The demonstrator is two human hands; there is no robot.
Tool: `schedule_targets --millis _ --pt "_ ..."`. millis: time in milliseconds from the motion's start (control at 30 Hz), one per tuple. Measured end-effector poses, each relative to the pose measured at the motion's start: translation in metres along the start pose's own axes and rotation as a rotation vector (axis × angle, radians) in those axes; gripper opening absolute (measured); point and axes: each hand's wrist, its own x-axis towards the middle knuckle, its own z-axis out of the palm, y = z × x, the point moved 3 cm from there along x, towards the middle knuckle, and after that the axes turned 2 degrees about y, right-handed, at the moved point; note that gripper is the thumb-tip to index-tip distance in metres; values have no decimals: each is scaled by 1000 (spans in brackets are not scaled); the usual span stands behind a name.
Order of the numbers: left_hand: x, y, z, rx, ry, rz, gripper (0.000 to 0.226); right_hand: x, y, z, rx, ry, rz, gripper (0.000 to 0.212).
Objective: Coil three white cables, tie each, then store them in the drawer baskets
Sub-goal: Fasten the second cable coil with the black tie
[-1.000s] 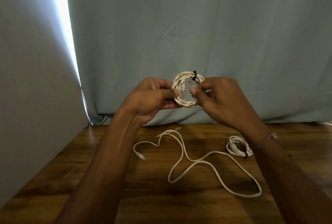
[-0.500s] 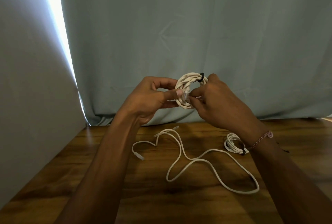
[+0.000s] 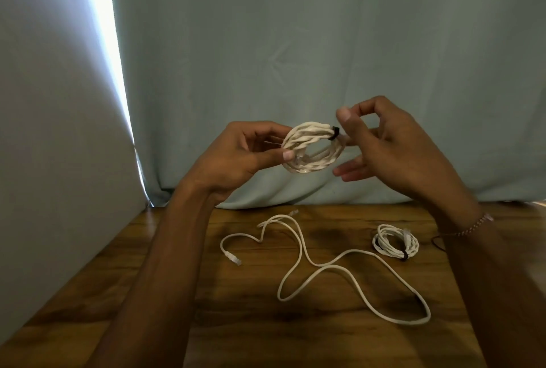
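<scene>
Since half a second ago the right hand (image 3: pixel 396 146) has been drawn off the held coil (image 3: pixel 310 147), its thumb and forefinger curled toward each other beside the black tie (image 3: pixel 334 133); whether anything is pinched between them cannot be told, while the lower fingers are spread loosely. The coil is gripped at its near-left rim by the left hand (image 3: pixel 245 152), thumb pressed over the strands, above the wooden table (image 3: pixel 236 323). The tying of this cable is judged nearly done. A second tied coil (image 3: pixel 396 241) lies at the right, and the loose cable (image 3: pixel 331 267) is sprawled uncoiled at the middle. No drawer baskets are seen.
</scene>
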Motion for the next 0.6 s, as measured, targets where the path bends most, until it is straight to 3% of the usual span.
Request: schedule_targets --millis 100,200,333,400,467,600 --pt "2 2 3 88 7 76 33 2 9 5 78 -122 131 48" --pt "2 0 4 143 6 79 38 5 12 6 329 -144 212 32" --pt "4 -7 4 155 29 -10 64 10 15 -1 349 -58 131 21" --pt "4 -11 10 16 26 -123 76 11 17 0 304 -35 88 25" --pt "5 -13 15 -172 70 -235 66 11 18 1 290 -16 60 27" --pt "8 -18 14 -326 166 -320 22 12 21 2 230 -40 38 28"
